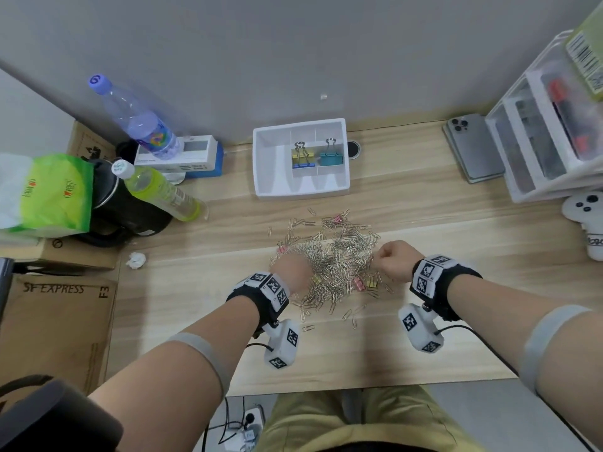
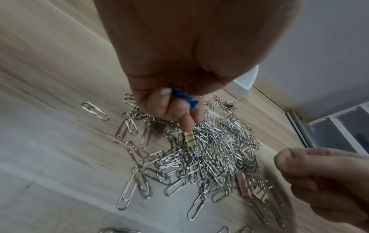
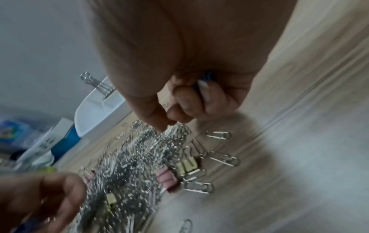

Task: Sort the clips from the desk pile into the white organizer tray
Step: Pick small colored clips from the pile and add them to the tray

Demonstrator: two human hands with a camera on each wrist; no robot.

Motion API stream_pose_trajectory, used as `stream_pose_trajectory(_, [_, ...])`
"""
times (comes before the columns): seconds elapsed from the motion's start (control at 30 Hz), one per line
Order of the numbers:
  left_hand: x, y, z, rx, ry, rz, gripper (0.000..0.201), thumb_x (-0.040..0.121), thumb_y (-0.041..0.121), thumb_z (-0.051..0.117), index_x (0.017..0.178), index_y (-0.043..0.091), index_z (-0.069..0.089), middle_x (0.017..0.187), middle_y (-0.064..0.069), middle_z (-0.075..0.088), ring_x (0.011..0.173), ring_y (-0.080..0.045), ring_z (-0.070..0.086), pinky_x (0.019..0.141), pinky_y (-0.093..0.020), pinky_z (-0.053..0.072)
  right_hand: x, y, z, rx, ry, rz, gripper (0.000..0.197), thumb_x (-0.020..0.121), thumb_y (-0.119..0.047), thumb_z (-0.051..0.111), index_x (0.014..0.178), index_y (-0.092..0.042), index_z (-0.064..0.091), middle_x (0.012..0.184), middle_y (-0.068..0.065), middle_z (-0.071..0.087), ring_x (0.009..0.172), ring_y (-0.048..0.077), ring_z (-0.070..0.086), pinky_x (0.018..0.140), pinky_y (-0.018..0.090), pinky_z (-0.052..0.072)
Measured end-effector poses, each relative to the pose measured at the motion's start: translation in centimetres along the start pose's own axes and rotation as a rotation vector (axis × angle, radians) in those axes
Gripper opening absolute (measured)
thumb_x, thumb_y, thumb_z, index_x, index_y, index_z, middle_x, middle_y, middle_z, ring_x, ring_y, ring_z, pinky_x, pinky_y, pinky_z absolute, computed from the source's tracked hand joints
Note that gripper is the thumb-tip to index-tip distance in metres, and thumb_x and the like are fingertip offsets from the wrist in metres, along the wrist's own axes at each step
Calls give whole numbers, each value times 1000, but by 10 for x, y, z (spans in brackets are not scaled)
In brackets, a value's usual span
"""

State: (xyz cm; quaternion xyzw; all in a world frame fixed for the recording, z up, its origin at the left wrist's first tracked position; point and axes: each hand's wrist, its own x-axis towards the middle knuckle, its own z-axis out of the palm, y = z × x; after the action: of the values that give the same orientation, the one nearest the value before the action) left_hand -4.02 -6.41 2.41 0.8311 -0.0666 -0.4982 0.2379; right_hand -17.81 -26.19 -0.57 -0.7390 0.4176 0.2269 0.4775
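A pile of silver paper clips (image 1: 329, 262) with a few small pink and yellow binder clips lies mid-desk. Behind it stands the white organizer tray (image 1: 270, 164), holding a yellow binder clip (image 1: 301, 156) and a teal one (image 1: 330, 154). My left hand (image 2: 179, 113) hovers over the pile's left side. It grips a blue binder clip (image 2: 184, 97) under curled fingers, and one fingertip touches a small yellow binder clip (image 2: 189, 139). My right hand (image 3: 169, 123) is at the pile's right edge. Its thumb and forefinger meet just above the paper clips, and something blue (image 3: 206, 78) is tucked under its curled fingers.
Two bottles (image 1: 140, 125), a black kettle (image 1: 124, 203) and a green bag crowd the left. A phone (image 1: 473, 148), a clear drawer unit (image 1: 548, 135) and a white controller (image 1: 587, 213) stand at the right. Crumpled paper (image 1: 135, 260) lies left of the pile.
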Motion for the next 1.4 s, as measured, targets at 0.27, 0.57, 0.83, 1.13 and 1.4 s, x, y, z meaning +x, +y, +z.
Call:
stream_pose_trajectory(0.27, [4,-2,10,229,93,100,28,95,20,49,70,12,58,73,-3,59,75,-23,59,79,-37,55,-6,10,5,-252,-54,-193,12,72,-21,74,75,-28,65,73,-10,63,70,12,62,64,23,48])
stream_pose_trajectory(0.57, [13,-8,12,329,61,194,17,78,18,71,91,29,69,92,8,68,67,-16,69,61,-32,61,3,2,8,-87,-125,-104,11,82,-23,71,72,-19,74,80,4,74,80,20,67,80,32,53])
stream_pose_trajectory(0.83, [23,-3,10,361,4,257,12,81,20,71,73,29,71,87,12,70,79,-11,68,74,-32,60,6,-18,2,15,-136,-64,16,82,-21,71,67,-20,70,72,-1,69,63,13,58,62,23,44])
stream_pose_trajectory(1.13, [22,25,-38,17,-360,-7,19,86,28,67,83,10,69,59,3,54,47,-10,40,47,-22,35,12,-65,-16,240,-274,65,32,91,-18,59,61,-9,57,41,-4,55,31,9,31,34,14,20])
stream_pose_trajectory(1.4, [33,44,-72,-338,-608,-292,30,95,12,53,67,18,43,52,7,35,42,-8,29,43,-17,28,30,-109,-18,129,-401,89,27,91,-17,57,68,-6,63,44,-3,55,32,9,34,33,15,26])
